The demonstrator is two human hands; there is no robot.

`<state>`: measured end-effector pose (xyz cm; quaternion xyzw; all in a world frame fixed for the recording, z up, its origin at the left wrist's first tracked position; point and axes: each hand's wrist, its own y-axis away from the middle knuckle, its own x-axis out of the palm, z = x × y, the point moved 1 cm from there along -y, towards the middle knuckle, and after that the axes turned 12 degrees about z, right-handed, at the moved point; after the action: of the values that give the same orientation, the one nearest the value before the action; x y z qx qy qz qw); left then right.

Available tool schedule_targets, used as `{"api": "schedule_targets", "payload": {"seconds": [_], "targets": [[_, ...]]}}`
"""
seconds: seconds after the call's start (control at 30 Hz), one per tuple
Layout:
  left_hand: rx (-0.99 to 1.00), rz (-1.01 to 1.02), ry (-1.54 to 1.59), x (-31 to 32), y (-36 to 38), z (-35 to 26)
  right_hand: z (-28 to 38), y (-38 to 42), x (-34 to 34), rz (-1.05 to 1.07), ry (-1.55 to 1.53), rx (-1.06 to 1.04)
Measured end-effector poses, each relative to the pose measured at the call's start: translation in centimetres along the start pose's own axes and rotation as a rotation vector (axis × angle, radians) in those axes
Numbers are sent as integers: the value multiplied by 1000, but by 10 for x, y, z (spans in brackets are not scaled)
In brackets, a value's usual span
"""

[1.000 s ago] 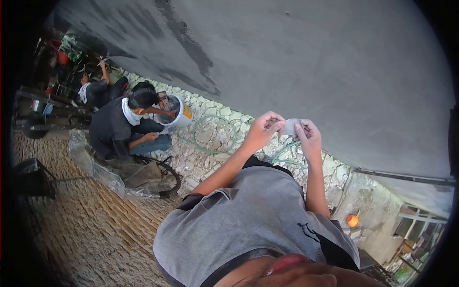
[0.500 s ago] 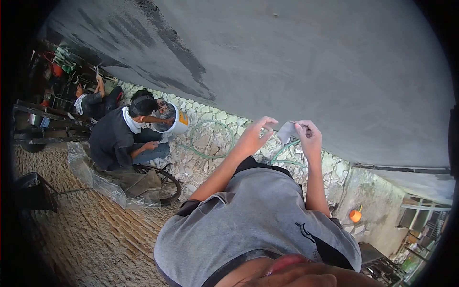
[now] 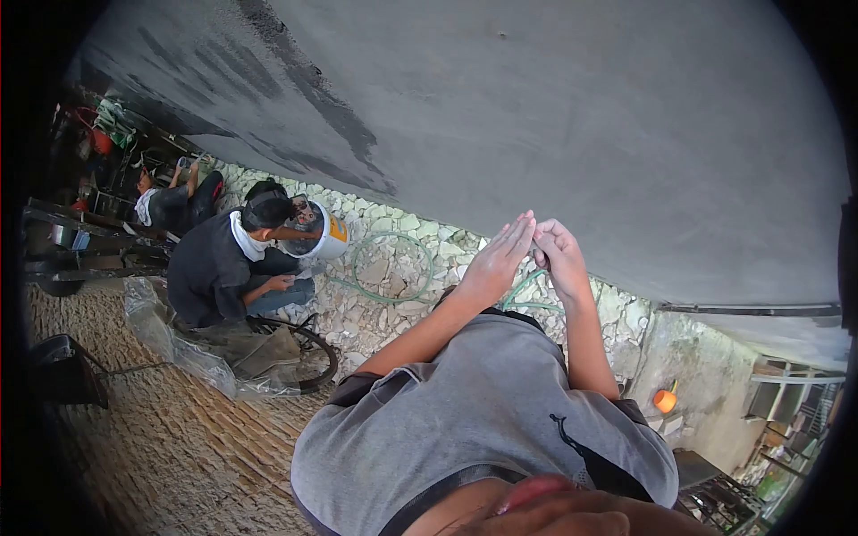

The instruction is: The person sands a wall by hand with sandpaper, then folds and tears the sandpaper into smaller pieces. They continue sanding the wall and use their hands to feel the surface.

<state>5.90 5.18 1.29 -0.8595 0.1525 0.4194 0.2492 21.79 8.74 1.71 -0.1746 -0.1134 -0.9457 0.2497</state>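
Observation:
My left hand (image 3: 500, 259) is stretched out flat, its fingers straight and side by side, with the fingertips up by the grey wall (image 3: 581, 116). Beside it, my right hand (image 3: 561, 255) has its fingers bent in a pinch against the left hand's fingers. The small grey sheet seen earlier in the right hand is hidden now, and what lies between the hands cannot be made out.
Two people crouch at the left; the nearer person (image 3: 214, 268) has one hand in a white bucket (image 3: 332, 239). A green hose (image 3: 432, 268) lies on broken stones (image 3: 384, 281). An orange dipper (image 3: 664, 400) is at the right, a black bucket (image 3: 67, 371) at the far left.
My hands have come together, and the left fingers have straightened. The grey sheet has gone out of sight. The farther person's hands have moved lower.

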Motion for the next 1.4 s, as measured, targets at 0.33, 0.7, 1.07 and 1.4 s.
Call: {"api": "schedule_targets", "payload": {"seconds": [0.33,0.7,1.07,1.4], "targets": [[17,-173,120,-4,-3,-1,-2,10,-6,-64,-133,3],[-202,-691,-49,-108,-29,85,28,22,-62,-356,103,-113],[-139,-546,-699,-140,-142,145,121,17,-87,-603,144,-500],[133,-306,-140,-33,-50,179,163,-4,-56,-762,241,-723]]}}
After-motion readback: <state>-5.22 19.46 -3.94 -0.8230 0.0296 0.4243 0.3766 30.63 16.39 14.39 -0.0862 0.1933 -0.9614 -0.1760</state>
